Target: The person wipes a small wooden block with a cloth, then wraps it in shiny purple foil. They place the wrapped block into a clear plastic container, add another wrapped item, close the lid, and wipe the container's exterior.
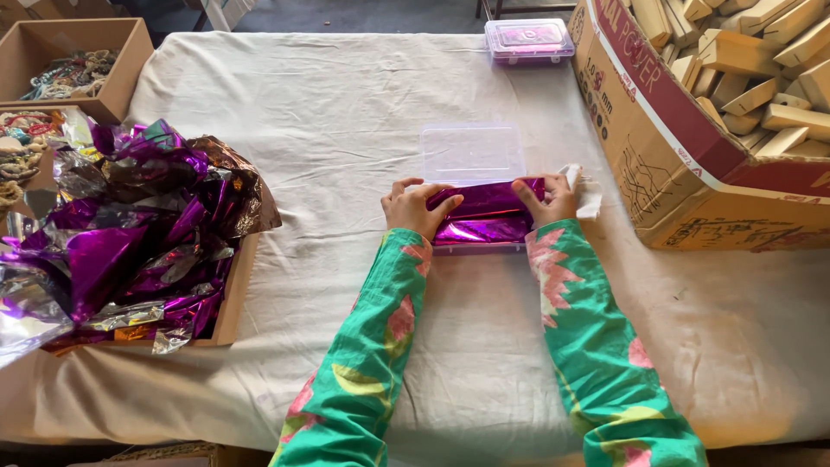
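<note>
**Purple foil pressed into a clear box, mid-table**

Cream cloth over table (346,130), creased, boxes on both flanks. Left hand (413,207) and right hand (546,199) both pressing down on purple foil sheet (484,212), fingers spread flat over its ends rather than clenched; foil lying in clear plastic box (484,245), hinged lid (472,154) standing open behind. White scrap (586,192) just beside right hand.

Best handled, by judgement: thumbs kept at both ends, foil smoothed from centre outward, edges tucked inside rim before lid drops.

Containers:
- cardboard tray (232,294), left: heaped crumpled purple and silver foil
- brown box (69,52), far left: tangled coloured cords or bangles, hard to tell
- large carton (683,173), right: pale wooden blocks
- closed clear case (528,39), far edge: purple lining inside
</note>
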